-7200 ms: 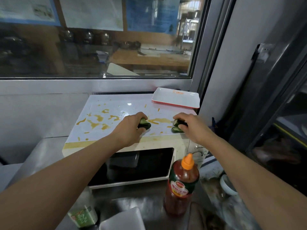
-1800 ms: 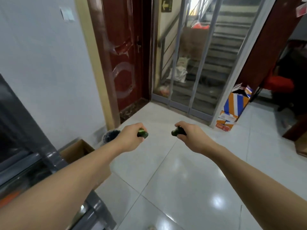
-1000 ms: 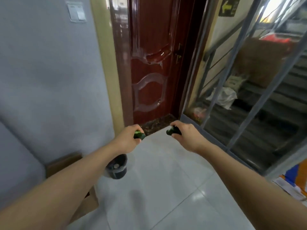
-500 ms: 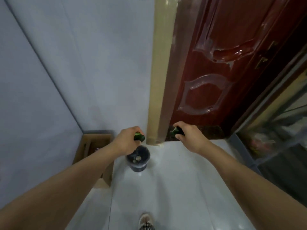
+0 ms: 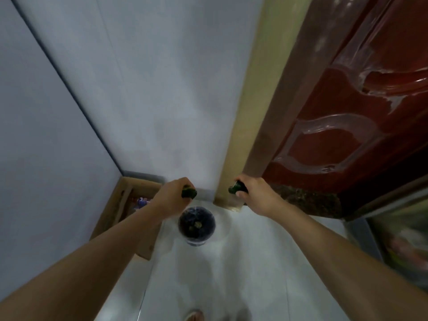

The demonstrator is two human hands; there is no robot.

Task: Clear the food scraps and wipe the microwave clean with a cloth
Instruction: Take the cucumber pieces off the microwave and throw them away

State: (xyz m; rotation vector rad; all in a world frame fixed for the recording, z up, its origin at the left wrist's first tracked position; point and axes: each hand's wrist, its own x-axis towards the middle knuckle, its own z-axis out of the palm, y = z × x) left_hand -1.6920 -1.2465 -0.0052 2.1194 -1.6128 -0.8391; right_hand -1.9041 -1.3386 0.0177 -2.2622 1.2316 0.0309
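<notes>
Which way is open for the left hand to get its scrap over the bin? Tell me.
Probably yes, straight down. The left hand, gripping a green scrap, is just above the open bin, and nothing lies between them. The cardboard box sits off to the side.

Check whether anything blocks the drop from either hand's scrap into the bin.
Nothing visible does. The bin stands open-topped on the floor below the left hand and right hand, each gripping a green scrap.
</notes>
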